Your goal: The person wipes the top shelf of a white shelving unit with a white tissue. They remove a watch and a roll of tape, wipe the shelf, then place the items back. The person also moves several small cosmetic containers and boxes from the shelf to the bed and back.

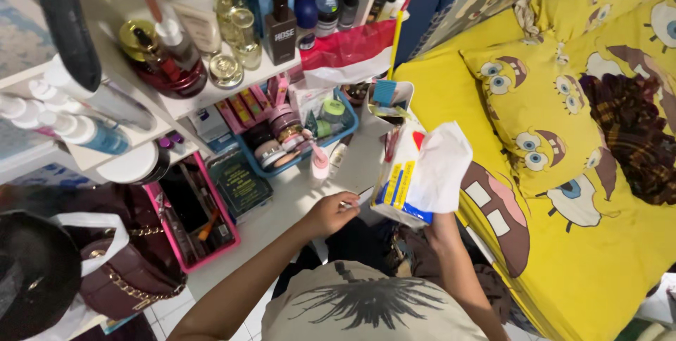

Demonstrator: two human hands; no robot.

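Observation:
My right hand [443,222] grips a white, blue and yellow packet [403,180] from below, with a white tissue [442,165] sticking out of its top. My left hand [329,213] is closed around a small thin object beside the packet's lower left corner; what it is cannot be told. Both hands hover over a white low table [282,207] next to the bed.
White shelves [211,94] hold several bottles and jars. A blue basket [336,132] and a pink bin [211,242] of cosmetics stand on the table. A maroon handbag [134,270] sits at left. A yellow cartoon-print bed cover [563,172] fills the right.

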